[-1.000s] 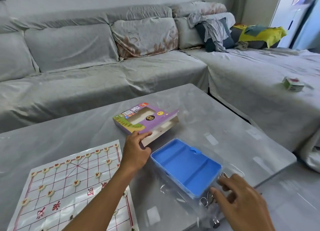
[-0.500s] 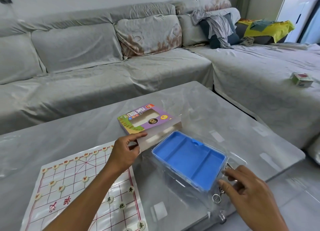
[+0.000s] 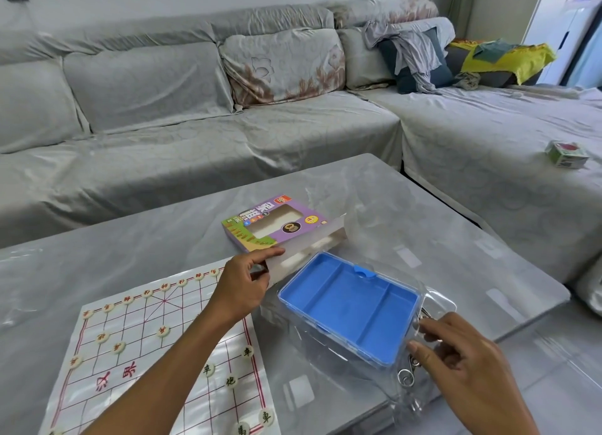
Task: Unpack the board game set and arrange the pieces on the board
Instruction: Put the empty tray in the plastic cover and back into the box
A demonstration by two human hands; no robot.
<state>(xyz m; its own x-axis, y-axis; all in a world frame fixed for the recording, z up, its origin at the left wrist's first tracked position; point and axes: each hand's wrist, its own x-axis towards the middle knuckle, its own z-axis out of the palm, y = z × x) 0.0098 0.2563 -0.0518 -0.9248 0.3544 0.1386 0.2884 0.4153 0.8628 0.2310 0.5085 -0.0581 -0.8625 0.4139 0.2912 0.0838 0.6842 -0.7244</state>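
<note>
A white chess board sheet (image 3: 143,346) with red grid lines lies at the table's near left, with several round pale pieces (image 3: 162,331) on it. A purple game box (image 3: 277,224) lies in the middle of the table, its white end flap open. My left hand (image 3: 242,284) pinches that flap. An empty blue plastic tray (image 3: 350,304) sits inside a clear plastic bag (image 3: 436,307) at the near right. My right hand (image 3: 465,366) holds the bag's near right edge with curled fingers.
The grey table (image 3: 374,193) has its right edge close to the tray. Metal wire rings (image 3: 407,374) lie by my right hand. A grey covered sofa (image 3: 195,134) wraps behind and to the right, with a small green box (image 3: 566,154) on it.
The view has shifted slightly left and down. My left hand has slid back along the box's flap. The tray in its bag has moved a little toward me.
</note>
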